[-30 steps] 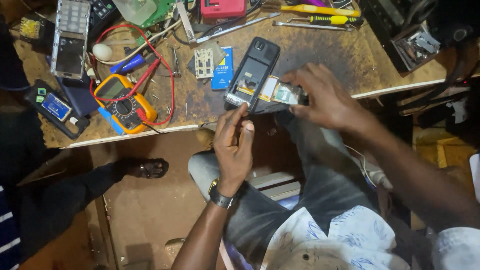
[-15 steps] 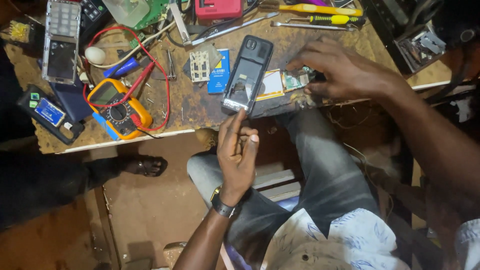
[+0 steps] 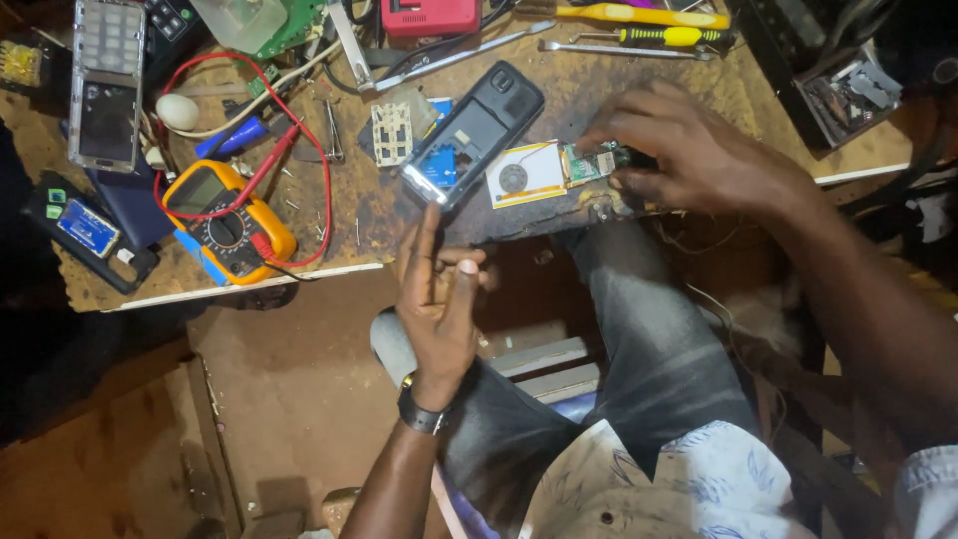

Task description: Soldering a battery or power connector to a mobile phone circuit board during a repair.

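Fingertips of the right hand (image 3: 699, 155) now pinch the small green circuit board (image 3: 589, 163) just right of the black phone shell (image 3: 474, 135), having shifted off the shell, while the left hand (image 3: 439, 299) hangs loosely curled, empty, just below it

— What do we have at nine o'clock on the counter (image 3: 379, 215)?
— We see a yellow multimeter (image 3: 228, 220) with red leads (image 3: 299, 130).
— And at twelve?
— Yellow-handled screwdrivers (image 3: 639, 16) beside a red box (image 3: 429, 16).
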